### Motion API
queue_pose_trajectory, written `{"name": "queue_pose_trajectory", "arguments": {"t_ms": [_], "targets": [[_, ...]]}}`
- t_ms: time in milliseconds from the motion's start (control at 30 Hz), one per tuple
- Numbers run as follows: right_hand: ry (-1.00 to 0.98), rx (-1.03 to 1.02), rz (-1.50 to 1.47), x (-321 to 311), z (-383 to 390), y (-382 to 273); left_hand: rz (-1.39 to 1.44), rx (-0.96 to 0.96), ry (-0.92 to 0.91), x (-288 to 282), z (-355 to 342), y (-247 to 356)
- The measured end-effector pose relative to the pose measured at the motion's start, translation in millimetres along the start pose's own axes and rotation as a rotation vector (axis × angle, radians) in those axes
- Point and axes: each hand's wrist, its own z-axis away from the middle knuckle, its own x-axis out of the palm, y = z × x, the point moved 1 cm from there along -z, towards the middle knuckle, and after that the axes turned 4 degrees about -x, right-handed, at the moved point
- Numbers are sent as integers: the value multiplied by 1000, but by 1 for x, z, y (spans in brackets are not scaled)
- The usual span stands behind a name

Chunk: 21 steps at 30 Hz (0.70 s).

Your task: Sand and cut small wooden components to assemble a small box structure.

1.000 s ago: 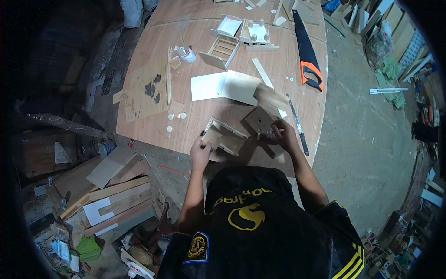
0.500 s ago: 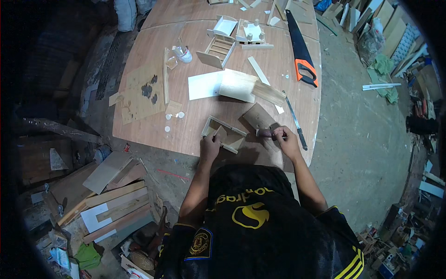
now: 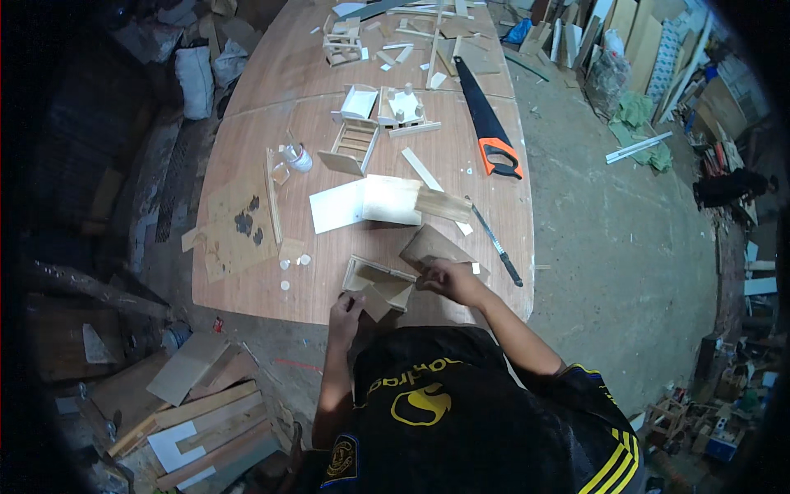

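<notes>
Head view, L hand (image 3: 346, 311) pinching sm. panel (image 3: 378, 305), R hand (image 3: 446, 280) grip unclear, wood box (image 3: 385, 275) btwn

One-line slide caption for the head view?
Left hand holding a thin wooden panel at an open wooden box, right hand close by.

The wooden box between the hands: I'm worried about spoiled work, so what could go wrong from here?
The thin panel at the left hand looks tilted across the near side of the box, so it might slip or knock a wall. The narrow-bladed tool lies to the right of the right hand, so a sideways sweep could nudge it.
</notes>
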Motion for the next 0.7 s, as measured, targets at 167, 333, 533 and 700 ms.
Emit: {"name": "queue_pose_trajectory", "arguments": {"t_ms": [167, 333, 533, 700], "targets": [[-284, 38, -18, 38, -7, -44, 17, 64, -77, 21, 3, 22], [-65, 23, -92, 72, 0, -71, -141, 92, -272, 0, -4, 40], [12, 240, -279, 112, -2, -76, -100, -16, -482, -48, -9, 40], [-43, 299, -329, 147, -23, -105, -48, -43, -526, -96, -14, 26]]}}
